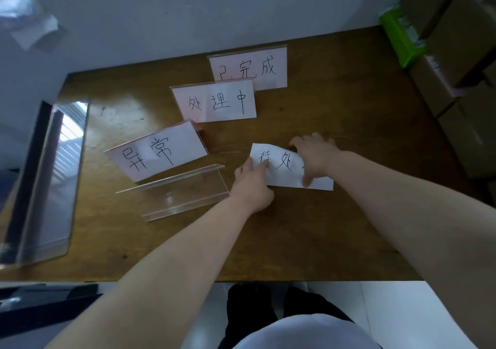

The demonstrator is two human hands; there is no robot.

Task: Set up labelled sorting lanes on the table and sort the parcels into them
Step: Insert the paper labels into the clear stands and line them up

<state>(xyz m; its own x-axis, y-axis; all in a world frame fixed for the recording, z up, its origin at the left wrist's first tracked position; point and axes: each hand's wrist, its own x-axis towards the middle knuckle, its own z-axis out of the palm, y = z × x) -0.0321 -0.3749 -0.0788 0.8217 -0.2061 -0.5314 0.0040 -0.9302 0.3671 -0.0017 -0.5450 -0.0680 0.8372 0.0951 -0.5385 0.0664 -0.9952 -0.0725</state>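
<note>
The lane setup looks mostly done and the sorting not begun; three acrylic holders already carry their papers and stand in a staggered line from upper centre down towards the left: the 已完成 sign, the 处理中 sign and the 异常 sign. The fourth paper label, beginning 待处, is not yet in a holder; it sits right of centre on the table, bowed upward; the left hand pinches its left edge and the right hand curls over its right part, thumb at the lower edge; the hands are close but apart, both gripping that one sheet. Its likely home, the empty acrylic sign holder, sits just left of the left hand, below the 异常 sign, with nothing in it. A larger clear stand at the left edge seems to hold no paper, though glare leaves that uncertain. Cardboard boxes, probably the parcels, are stacked at the upper right; none lies by any sign.
</note>
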